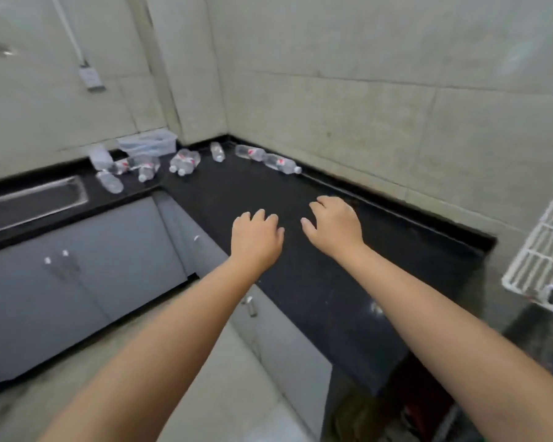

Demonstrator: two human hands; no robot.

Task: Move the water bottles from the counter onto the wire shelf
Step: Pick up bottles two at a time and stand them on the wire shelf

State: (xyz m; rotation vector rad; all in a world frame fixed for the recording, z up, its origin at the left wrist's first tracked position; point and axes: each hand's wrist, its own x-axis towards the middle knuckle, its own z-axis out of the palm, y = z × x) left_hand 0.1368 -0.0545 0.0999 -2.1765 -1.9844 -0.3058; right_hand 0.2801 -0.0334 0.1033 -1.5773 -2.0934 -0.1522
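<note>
Clear plastic water bottles point(186, 162) with red-and-white labels lie on their sides at the far corner of the black counter point(332, 282), long axes pointing every which way; two by the right wall lie end to end along it. The left hand point(256, 239) and right hand point(334, 224) hover over the counter, fingers loosely curled, holding nothing. A white wire shelf point(543, 260) stands at the right edge.

The wire shelf point(543, 256) is cut off by the right edge, so its levels stay unseen. The far bottles point(182, 161) at the surface's corner are small and blurred; their labels and exact count cannot be read
</note>
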